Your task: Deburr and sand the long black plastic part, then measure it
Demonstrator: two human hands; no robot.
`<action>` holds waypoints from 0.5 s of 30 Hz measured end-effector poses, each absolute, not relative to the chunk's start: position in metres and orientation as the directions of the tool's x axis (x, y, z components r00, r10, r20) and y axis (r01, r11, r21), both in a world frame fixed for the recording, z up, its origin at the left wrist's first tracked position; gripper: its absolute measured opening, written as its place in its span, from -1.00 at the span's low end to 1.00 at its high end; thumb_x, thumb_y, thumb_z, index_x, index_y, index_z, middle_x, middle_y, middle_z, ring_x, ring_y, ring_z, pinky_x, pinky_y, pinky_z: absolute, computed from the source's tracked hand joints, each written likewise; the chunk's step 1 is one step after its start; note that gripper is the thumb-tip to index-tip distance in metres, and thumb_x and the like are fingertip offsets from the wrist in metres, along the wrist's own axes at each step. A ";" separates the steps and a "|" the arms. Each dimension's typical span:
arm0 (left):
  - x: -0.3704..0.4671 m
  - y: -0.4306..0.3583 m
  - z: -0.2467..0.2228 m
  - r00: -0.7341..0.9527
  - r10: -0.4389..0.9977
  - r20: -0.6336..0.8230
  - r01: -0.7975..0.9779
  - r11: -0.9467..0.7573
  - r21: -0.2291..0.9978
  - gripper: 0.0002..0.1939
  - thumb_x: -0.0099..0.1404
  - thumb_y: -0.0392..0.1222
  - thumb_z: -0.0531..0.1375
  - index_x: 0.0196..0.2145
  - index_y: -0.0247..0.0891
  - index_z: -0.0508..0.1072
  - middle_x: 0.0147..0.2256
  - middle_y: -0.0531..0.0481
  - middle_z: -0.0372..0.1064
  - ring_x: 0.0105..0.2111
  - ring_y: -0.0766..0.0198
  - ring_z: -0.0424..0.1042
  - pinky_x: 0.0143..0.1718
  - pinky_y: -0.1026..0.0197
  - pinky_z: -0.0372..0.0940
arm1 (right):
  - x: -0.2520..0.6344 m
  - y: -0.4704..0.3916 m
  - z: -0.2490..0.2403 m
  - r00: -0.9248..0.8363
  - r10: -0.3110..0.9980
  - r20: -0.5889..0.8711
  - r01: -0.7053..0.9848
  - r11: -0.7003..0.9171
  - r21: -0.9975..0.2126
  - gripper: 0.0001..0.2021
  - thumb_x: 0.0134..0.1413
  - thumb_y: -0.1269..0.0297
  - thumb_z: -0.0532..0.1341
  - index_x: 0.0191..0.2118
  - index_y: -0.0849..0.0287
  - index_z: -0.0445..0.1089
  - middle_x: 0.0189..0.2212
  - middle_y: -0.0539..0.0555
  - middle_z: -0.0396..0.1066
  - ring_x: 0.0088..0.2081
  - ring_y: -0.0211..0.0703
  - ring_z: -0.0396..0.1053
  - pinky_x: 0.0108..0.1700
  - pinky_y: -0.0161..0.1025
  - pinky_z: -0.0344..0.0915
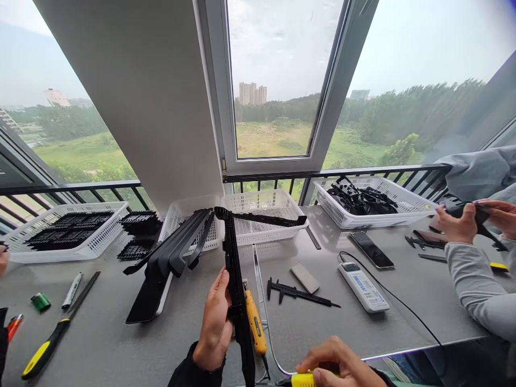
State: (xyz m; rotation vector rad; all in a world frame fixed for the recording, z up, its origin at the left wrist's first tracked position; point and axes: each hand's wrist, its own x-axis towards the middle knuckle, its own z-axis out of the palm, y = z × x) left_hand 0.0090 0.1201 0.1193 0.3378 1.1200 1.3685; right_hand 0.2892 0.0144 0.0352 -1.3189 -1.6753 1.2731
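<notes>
My left hand (215, 322) is wrapped round a long black plastic part (237, 290), which stands roughly upright with an arm reaching right at its top. My right hand (336, 365), low in the picture, grips a yellow-handled tool (303, 380); the tool's dark end points left toward the part's lower end. Just right of the part lies a yellow electric tool (255, 321) with a cord. Behind my left hand, a pile of long black parts (177, 252) leans over a white basket (212, 204). A black caliper (302, 293) and a grey block (305, 277) lie further right.
White baskets with black parts stand at the left (91, 250) and right (350, 220). A file (60, 328), marker (72, 290) and green lighter (41, 302) lie left. A phone (371, 250) and power strip (363, 286) lie right, near another person's hands (459, 223).
</notes>
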 end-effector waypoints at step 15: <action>0.004 0.101 0.110 -0.162 0.886 -0.435 -0.633 0.245 0.734 -0.47 0.04 0.16 0.63 -0.18 -0.25 0.68 -0.34 0.07 0.63 -0.37 0.27 0.58 -0.35 0.33 0.52 | 0.277 0.064 -0.020 -0.069 0.980 0.185 0.755 0.172 -0.632 -0.74 0.27 0.20 0.31 -0.01 -0.10 0.73 0.02 0.11 0.68 0.07 0.16 0.60 0.15 0.06 0.53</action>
